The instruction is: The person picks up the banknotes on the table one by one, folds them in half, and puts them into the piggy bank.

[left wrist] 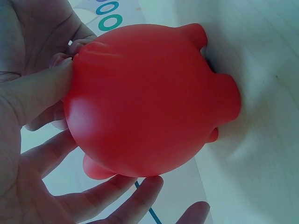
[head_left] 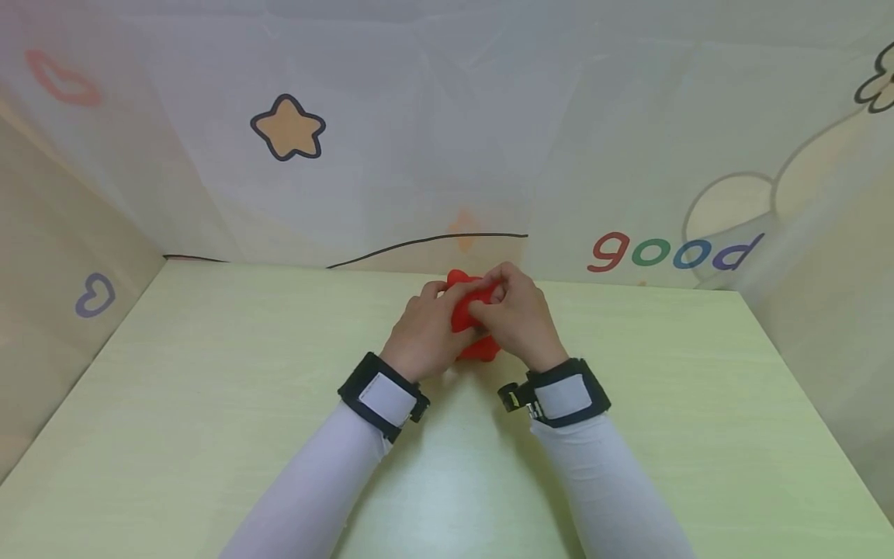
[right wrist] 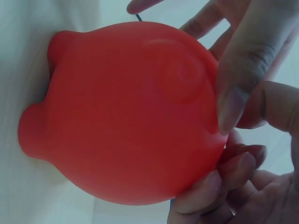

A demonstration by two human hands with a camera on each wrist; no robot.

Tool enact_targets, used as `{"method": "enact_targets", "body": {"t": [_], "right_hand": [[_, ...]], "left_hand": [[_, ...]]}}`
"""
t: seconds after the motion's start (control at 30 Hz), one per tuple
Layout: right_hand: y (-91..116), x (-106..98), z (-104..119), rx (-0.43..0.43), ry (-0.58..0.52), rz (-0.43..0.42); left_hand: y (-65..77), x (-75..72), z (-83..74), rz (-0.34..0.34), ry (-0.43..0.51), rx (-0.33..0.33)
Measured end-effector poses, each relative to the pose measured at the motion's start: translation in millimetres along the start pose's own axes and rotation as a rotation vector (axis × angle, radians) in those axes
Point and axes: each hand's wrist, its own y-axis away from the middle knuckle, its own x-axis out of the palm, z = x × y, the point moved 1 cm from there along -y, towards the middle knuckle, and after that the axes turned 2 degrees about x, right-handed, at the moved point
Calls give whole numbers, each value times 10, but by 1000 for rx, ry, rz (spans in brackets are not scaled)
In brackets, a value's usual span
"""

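A round, glossy red piggy bank (head_left: 461,314) with stubby feet is held between both hands near the back of the table. My left hand (head_left: 423,332) grips it from the left, thumb along the near side and fingers spread over the far side. In the left wrist view the piggy bank (left wrist: 140,102) fills the middle, feet toward the table. From the right, my right hand (head_left: 522,320) curls its thumb and fingers at the top. A faint curl shows on the piggy bank (right wrist: 121,107) in the right wrist view. I cannot tell whether the right fingertips pinch something small.
The pale green table (head_left: 209,404) runs back to a hung cloth wall (head_left: 433,140) printed with a star (head_left: 288,128) and the word "good" (head_left: 673,252). Cloth sides rise at left and right. Black straps (head_left: 384,396) ring both wrists.
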Motion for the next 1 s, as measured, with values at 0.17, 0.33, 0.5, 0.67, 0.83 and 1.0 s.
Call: {"method": "enact_targets", "body": {"t": [0.17,0.33,0.5,0.67,0.83,1.0], "right_hand": [[4,1,0,-5,-11,3],[9,-3,-5,-6,-15,5],[-2,-26,-8,-4,-25,19],[-36,-60,-42,-24,-25,58],[-62,-115,-98,-60,-43,113],[-58,-153,-103,-71,-65,125]], "left_hand": [[1,-2,1,-2,-3,3],[4,-1,0,-3,-8,5],[6,-1,4,-6,-12,11],[3,-1,20,-5,-6,12],[1,0,25,-3,6,7],[-7,9,32,-2,21,-1]]}}
